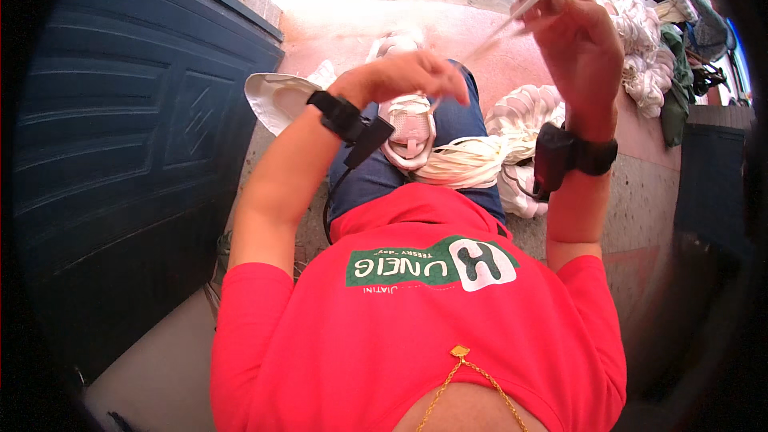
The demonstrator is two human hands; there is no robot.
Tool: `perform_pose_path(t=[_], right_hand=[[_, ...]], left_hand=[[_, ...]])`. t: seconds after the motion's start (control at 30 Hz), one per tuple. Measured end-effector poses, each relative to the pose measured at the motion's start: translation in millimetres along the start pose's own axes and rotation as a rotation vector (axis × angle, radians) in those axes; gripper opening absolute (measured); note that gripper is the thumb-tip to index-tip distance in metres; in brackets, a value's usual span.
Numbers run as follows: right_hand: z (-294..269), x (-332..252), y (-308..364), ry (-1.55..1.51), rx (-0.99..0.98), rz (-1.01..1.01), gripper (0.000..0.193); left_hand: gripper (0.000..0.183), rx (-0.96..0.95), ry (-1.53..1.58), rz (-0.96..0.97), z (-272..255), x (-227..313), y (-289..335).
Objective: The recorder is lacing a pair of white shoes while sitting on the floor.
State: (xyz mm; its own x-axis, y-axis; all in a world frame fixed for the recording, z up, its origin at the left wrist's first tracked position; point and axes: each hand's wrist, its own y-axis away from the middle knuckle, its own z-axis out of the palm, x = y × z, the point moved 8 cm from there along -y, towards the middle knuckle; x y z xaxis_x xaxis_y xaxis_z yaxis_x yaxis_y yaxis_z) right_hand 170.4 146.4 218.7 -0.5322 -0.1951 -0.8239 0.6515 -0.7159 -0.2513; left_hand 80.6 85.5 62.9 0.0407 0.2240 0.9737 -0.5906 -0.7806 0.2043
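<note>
A white sneaker (410, 130) with a pinkish tongue rests on my lap, its toe end partly hidden under my left hand (412, 76). That hand hangs just over the sneaker, fingers bent down and smeared by motion, so its grip is unclear. Raised to the upper right, my right hand (570, 20) pinches a white shoelace (512, 22) that slants down toward the sneaker. Where the lace's lower end meets the shoe is blurred. A bundle of cream-white shoelaces (464, 162) lies across my thigh beside the sneaker.
White shoes (524, 112) sit in a row right of my leg, and another pile of white shoes (644, 56) stands farther right near dark cloth. A dark blue panelled door (104, 120) borders the left. A white shoe-like item (280, 100) lies beside my left forearm.
</note>
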Motion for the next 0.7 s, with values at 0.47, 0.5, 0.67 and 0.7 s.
perform_pose_path(t=[0.47, 0.5, 0.67, 0.7], right_hand=[[-91.4, 200.7, 122.3, 1.074, -0.079, 0.533, 0.018], [-83.7, 203.8, 123.2, 1.298, -0.162, 0.468, 0.015], [-59.2, 196.8, 121.4, 1.686, -0.141, 0.159, 0.012], [-59.8, 197.9, 121.7, 1.687, -0.138, 0.159, 0.012]], left_hand=[[0.016, 0.859, 0.349, -0.432, -82.4, -95.6, 135.2], [0.018, 0.803, 0.310, -0.471, -65.8, -96.5, 129.2], [0.024, 0.736, -0.149, -0.357, -26.3, -107.5, 109.2], [0.025, 0.699, -0.167, -0.407, -20.5, -110.5, 106.8]])
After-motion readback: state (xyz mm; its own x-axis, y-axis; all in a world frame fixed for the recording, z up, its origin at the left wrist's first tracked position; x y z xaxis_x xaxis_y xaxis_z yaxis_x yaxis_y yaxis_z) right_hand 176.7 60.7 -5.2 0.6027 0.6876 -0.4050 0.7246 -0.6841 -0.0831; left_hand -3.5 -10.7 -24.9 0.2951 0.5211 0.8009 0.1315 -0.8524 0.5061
